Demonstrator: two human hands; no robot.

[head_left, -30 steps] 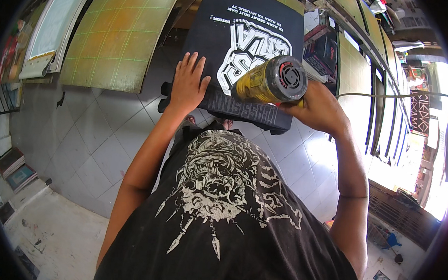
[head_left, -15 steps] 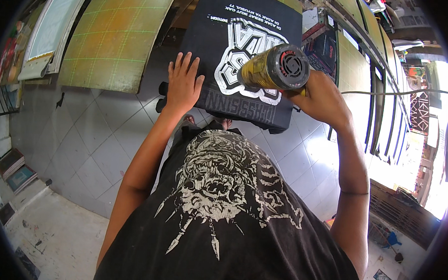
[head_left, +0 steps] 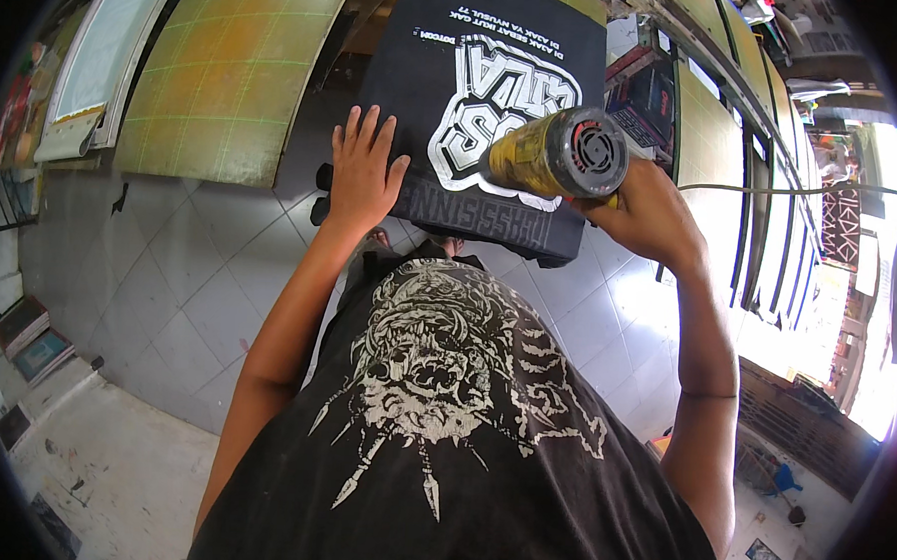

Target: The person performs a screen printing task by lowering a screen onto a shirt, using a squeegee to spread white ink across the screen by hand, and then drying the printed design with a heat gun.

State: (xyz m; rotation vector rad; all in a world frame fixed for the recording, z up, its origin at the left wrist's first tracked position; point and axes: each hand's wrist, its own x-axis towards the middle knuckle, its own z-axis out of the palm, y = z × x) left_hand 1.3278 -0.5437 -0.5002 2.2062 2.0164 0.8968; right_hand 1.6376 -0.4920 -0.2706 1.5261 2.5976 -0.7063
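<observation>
A black T-shirt (head_left: 402,88) lies stretched flat over a board in front of me, with a large white printed design (head_left: 459,160) and smaller lettering on it. My right hand (head_left: 647,214) grips the handle of a yellow and dark grey heat gun (head_left: 534,159), which is held over the lower right part of the print. The heat gun's round vented back faces up toward me, and its nozzle end is hidden. My left hand (head_left: 366,171) rests flat on the shirt's left edge, fingers stretched and slightly apart.
A yellowish board with green grid lines (head_left: 222,80) stands to the left, beside a framed screen (head_left: 108,60). Further printing boards (head_left: 709,151) line the right. A dark box (head_left: 644,103) sits right of the shirt. A cord (head_left: 793,187) runs off right. Grey tiles (head_left: 188,279) cover the floor.
The heat gun and my right hand have shifted slightly toward me and to the right, uncovering more of the white print. My left hand stays in nearly the same place.
</observation>
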